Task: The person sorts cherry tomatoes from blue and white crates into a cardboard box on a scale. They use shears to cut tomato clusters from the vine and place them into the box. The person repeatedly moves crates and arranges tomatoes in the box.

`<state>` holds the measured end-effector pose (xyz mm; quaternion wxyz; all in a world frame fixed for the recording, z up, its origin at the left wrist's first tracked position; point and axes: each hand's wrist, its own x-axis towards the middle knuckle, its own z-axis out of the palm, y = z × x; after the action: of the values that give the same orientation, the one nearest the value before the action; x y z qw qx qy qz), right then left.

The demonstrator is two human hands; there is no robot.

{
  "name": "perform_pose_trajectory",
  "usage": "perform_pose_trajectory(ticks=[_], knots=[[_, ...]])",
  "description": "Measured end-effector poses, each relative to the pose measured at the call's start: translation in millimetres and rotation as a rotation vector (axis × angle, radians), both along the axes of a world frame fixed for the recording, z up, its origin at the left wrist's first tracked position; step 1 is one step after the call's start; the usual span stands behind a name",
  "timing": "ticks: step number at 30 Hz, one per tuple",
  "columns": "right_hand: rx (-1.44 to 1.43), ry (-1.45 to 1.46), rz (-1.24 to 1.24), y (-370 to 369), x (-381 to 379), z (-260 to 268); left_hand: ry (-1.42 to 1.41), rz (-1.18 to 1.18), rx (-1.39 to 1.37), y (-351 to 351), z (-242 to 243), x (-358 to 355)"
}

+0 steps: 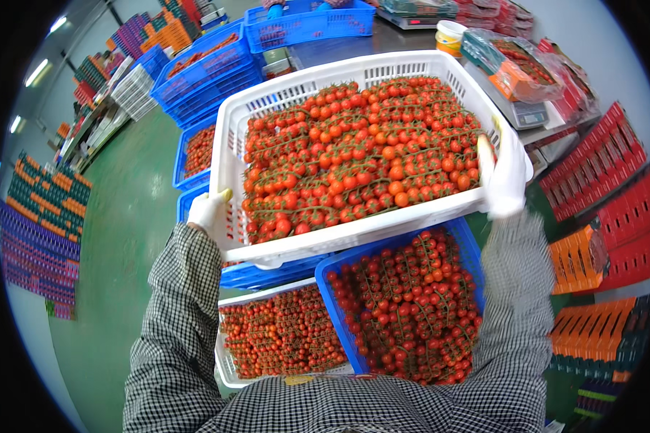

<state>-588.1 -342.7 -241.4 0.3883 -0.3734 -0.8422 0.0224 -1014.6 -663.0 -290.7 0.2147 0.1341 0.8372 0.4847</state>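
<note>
A white plastic crate (314, 246) full of cherry tomatoes on the vine (352, 157) is held up before me, tilted in the view. My left hand (208, 211), in a white glove with a yellowish thumb tip, grips its left end. At its right end my right hand (504, 173), gloved in white and slightly blurred, has hold of the rim. Below the held crate, nearer my body, are a blue crate (333, 308) and a second white crate (227, 368), both filled with vine cherry tomatoes. The undersides of the held crate's ends are hidden.
Stacked blue crates (211, 81) stand beyond, at the left. A metal table (330, 51) holds a scale (530, 113), a white and yellow bucket (449, 38) and bagged tomato boxes (520, 65). Across the table, another person's blue-gloved hands (274, 11) reach into a blue crate. Stacked coloured cartons (579, 260) line the right.
</note>
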Motion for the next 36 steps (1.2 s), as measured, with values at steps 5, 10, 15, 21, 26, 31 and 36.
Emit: perform_pose_trajectory(ticks=[5,10,15,21,26,31,36], knots=[[0.243,0.065,0.227,-100.0,-52.5,-70.8,-0.053,0.002,0.025,21.9,1.5,0.5],[0.148,-0.185,0.044,-32.6,-75.5,-73.4,0.353,0.091,0.008,70.0,17.4,-7.0],[0.129,-0.304,0.034,31.9,-85.4,-80.8,0.254,-0.162,0.333,17.0,-34.9,48.0],[0.184,-0.362,0.008,60.6,-84.7,-95.5,0.552,-0.462,0.007,-211.7,-157.8,178.0],[-0.118,-0.172,0.438,-81.7,-37.4,-115.0,-0.045,-0.653,-0.758,-401.5,-215.4,310.2],[-0.324,-0.353,0.556,-298.4,85.5,-191.0,-0.356,-0.579,-0.621,-487.8,-259.9,398.2],[-0.550,-0.421,0.299,-474.4,200.7,-223.3,-0.118,-0.300,-0.377,-524.2,-304.1,395.9]])
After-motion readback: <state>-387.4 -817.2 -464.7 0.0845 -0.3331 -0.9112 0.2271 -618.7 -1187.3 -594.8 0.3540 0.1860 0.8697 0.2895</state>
